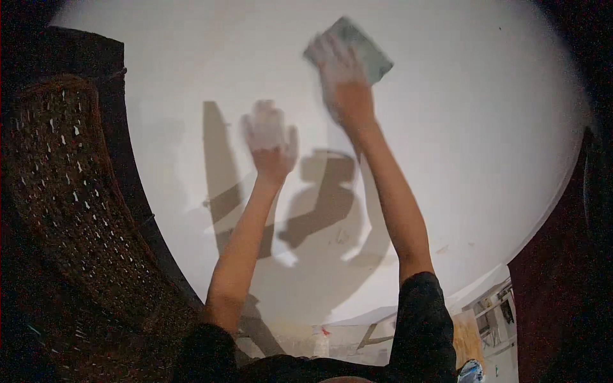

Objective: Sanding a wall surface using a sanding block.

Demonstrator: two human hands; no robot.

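A broad white wall surface (460, 140) fills the middle of the view. High up on it, my right hand (341, 80) presses a grey-green square sheet (365, 51) flat under its fingers. Whether the sheet is cloth or sandpaper I cannot make out; it is blurred. My left hand (271, 134) is stretched flat against the white surface, lower and to the left, its fingers extended and nothing in it. Pale powder covers both hands, mostly over the fingers.
A dark, hole-patterned hanging cloth (70, 159) lines the left side, beside a dark edge strip. Dark red fabric (543, 287) hangs at the right. Lower right are a shelf unit (501, 313) and a wooden board (469, 335). Shadows of my head and arms fall on the wall.
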